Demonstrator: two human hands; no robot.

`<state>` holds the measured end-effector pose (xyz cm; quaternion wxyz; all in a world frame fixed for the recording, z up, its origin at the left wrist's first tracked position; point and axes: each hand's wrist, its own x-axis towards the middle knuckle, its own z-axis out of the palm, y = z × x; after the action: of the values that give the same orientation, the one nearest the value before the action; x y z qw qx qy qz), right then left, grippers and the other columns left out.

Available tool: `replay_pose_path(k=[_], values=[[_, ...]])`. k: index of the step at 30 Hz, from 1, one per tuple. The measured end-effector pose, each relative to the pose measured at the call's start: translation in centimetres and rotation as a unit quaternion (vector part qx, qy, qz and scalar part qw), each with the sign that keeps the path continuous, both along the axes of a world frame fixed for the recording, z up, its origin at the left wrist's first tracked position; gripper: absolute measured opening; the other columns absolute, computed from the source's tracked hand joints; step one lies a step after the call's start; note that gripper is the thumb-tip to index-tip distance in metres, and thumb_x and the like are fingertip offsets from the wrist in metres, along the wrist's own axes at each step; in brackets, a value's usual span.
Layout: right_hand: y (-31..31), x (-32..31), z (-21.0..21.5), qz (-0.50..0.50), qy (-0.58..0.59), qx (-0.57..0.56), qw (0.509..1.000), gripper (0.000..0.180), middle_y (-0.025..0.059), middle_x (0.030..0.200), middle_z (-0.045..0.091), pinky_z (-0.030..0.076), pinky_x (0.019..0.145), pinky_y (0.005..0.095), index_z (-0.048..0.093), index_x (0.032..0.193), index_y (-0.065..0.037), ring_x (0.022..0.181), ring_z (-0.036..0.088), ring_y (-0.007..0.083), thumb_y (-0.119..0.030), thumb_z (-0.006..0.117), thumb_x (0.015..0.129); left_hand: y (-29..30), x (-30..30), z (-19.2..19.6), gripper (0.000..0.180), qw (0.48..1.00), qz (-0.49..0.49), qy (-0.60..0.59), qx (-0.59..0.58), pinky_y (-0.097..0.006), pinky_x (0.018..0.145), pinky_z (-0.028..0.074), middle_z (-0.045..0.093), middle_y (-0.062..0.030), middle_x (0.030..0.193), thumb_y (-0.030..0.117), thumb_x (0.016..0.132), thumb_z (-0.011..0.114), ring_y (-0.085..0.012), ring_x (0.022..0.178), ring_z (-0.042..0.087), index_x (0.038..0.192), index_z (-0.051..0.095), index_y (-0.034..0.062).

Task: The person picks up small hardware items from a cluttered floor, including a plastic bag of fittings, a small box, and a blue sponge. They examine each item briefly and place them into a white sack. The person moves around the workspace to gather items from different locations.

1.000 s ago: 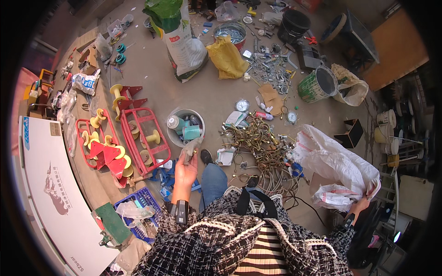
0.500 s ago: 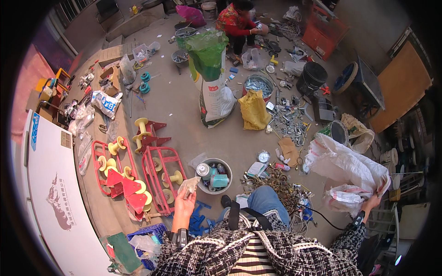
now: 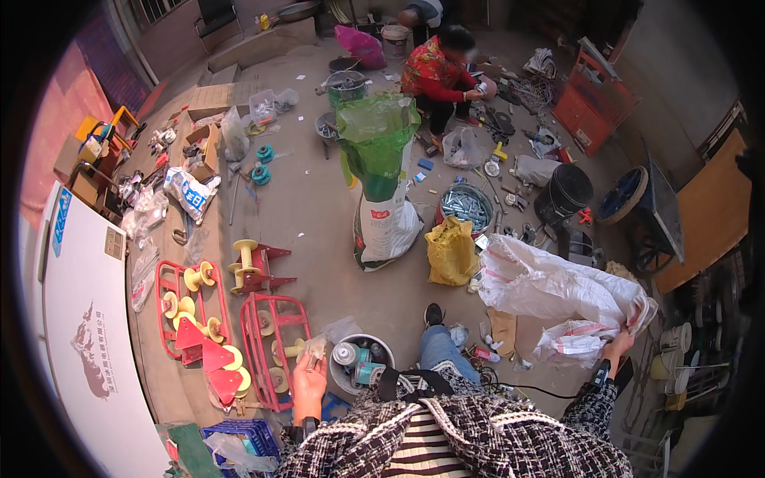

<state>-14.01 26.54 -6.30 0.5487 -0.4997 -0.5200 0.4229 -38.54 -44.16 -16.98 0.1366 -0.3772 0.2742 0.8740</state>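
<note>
My right hand (image 3: 618, 347) is closed on the edge of a large white woven sack (image 3: 550, 279) with faint red stripes. The sack hangs out to the left of that hand, spread over the floor clutter, and partly hides it. My left hand (image 3: 309, 384) is raised, palm up, with its fingers closed on a small pale tan crumpled piece (image 3: 317, 347), too small to name surely. Just right of that hand stands a white bucket (image 3: 388, 347) holding spray cans and tins. Red metal frames with cream rollers (image 3: 276, 350) lie to its left.
A tall green and white sack (image 3: 378, 159) stands ahead, beside a yellow bag (image 3: 453, 253) and a tub of metal bolts (image 3: 466, 209). A person in red (image 3: 438, 76) crouches beyond, another person farther back. A black bucket (image 3: 564, 193) and a cart (image 3: 649, 203) stand at right.
The view has moved forward, with one foot now out in front. My right hand has carried the white sack forward and left; my left hand still holds the small piece.
</note>
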Motion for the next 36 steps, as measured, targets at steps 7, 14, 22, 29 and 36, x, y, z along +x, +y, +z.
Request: replay_pose_path(k=[7, 14, 22, 29, 36], values=[[11.2, -15.5, -1.4, 0.029, -0.143, -0.035, 0.989, 0.035, 0.0095, 0.106, 0.060, 0.045, 0.082, 0.0335, 0.056, 0.115, 0.005, 0.093, 0.057, 0.0208, -0.002, 0.055, 0.081, 10.6, -7.5, 1.3, 0.029, 0.992, 0.084, -0.094, -0.026, -0.034, 0.084, 0.048, 0.060, -0.0047, 0.106, 0.011, 0.083, 0.060, -0.0200, 0.097, 0.057, 0.111, 0.054, 0.0101], [18.5, -26.0, 2.0, 0.077, -0.074, -0.074, 0.991, 0.039, 0.0112, 0.107, 0.060, 0.048, 0.075, 0.0371, 0.056, 0.117, 0.002, 0.091, 0.059, 0.0243, -0.005, 0.060, 0.080, 18.0, -15.7, 3.5, 0.029, 0.998, 0.056, -0.026, -0.010, -0.033, 0.087, 0.049, 0.060, -0.0080, 0.110, 0.010, 0.085, 0.060, -0.0221, 0.101, 0.058, 0.112, 0.053, 0.0063], [21.9, -33.5, 1.8, 0.070, 0.019, -0.054, 0.996, 0.038, 0.0089, 0.110, 0.059, 0.048, 0.080, 0.0369, 0.056, 0.117, 0.001, 0.093, 0.058, 0.0229, 0.003, 0.061, 0.079, 16.9, -20.5, 3.3, 0.028, 0.994, 0.104, -0.004, -0.016, -0.035, 0.091, 0.051, 0.060, -0.0148, 0.113, 0.006, 0.088, 0.053, -0.0268, 0.103, 0.060, 0.115, 0.052, -0.0009], [20.3, -38.7, 3.6, 0.044, 0.048, -0.050, 0.997, 0.042, 0.0071, 0.109, 0.058, 0.048, 0.078, 0.0385, 0.056, 0.118, -0.002, 0.093, 0.057, 0.0233, 0.002, 0.065, 0.077, 15.2, -26.3, 3.2, 0.032, 0.995, 0.089, 0.026, -0.040, -0.036, 0.093, 0.049, 0.057, -0.0146, 0.119, 0.007, 0.089, 0.052, -0.0280, 0.108, 0.057, 0.119, 0.050, -0.0013], [14.0, -46.0, 6.0, 0.067, 0.017, -0.041, 0.997, 0.040, 0.0111, 0.110, 0.058, 0.048, 0.082, 0.0395, 0.055, 0.117, 0.002, 0.095, 0.058, 0.0260, -0.001, 0.064, 0.078, 10.6, -32.9, 1.5, 0.032, 0.995, 0.101, 0.011, 0.001, -0.034, 0.090, 0.048, 0.059, -0.0099, 0.114, 0.008, 0.085, 0.058, -0.0229, 0.105, 0.057, 0.116, 0.051, 0.0035]])
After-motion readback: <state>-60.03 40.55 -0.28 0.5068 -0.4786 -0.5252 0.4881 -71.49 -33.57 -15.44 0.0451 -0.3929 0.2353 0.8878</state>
